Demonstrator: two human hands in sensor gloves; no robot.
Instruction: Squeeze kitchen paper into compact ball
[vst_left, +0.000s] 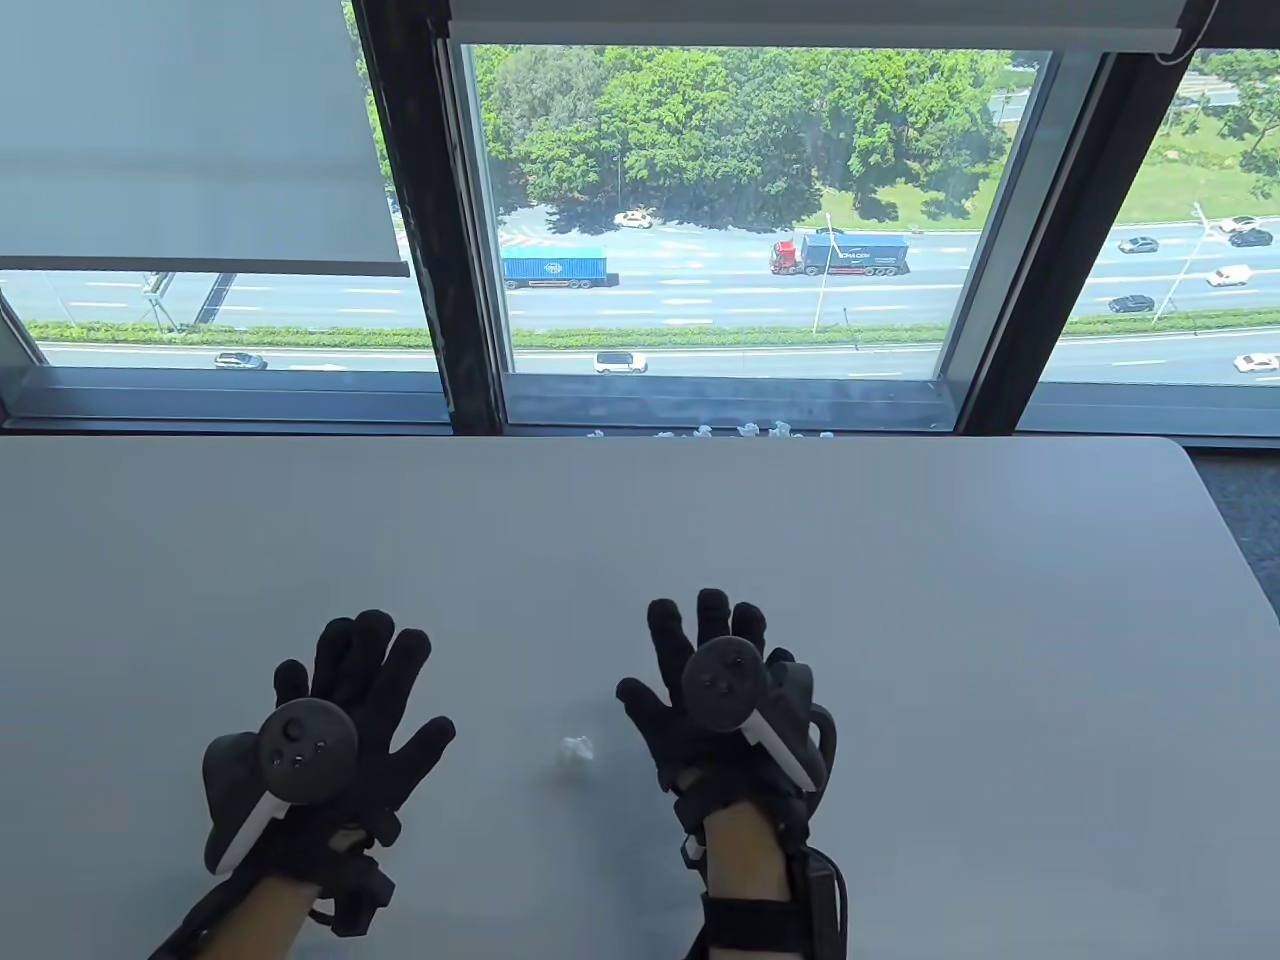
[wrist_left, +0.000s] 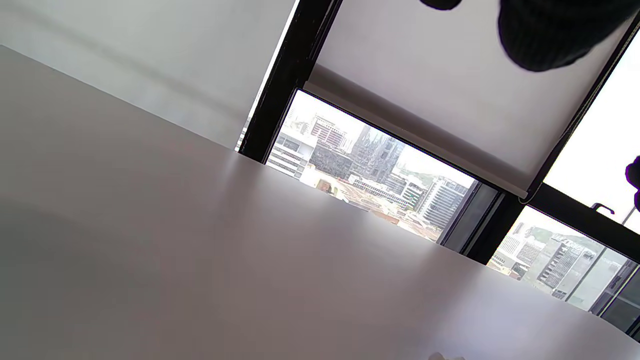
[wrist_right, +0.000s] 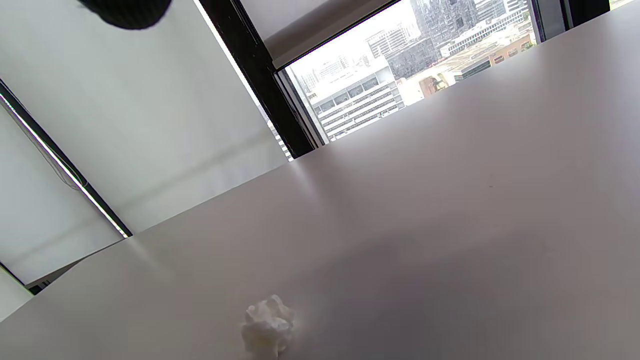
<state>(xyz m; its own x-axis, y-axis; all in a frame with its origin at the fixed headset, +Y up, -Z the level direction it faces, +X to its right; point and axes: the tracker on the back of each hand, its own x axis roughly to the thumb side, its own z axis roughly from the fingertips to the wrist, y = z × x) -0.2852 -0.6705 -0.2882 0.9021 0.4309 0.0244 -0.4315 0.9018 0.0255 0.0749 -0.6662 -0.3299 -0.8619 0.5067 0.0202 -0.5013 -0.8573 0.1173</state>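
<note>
A small white crumpled ball of kitchen paper (vst_left: 576, 751) lies on the grey table (vst_left: 900, 560) between my two hands. It also shows in the right wrist view (wrist_right: 267, 327), low in the frame. My left hand (vst_left: 345, 700) is spread flat, palm down, to the left of the ball and holds nothing. My right hand (vst_left: 715, 670) is spread flat, palm down, to the right of the ball and holds nothing. Neither hand touches the paper. Only a fingertip (wrist_left: 550, 35) shows in the left wrist view, and one fingertip (wrist_right: 125, 10) in the right wrist view.
Several small white paper balls (vst_left: 740, 431) lie along the table's far edge by the window (vst_left: 730, 230). The table's right edge (vst_left: 1235, 540) curves away at the right.
</note>
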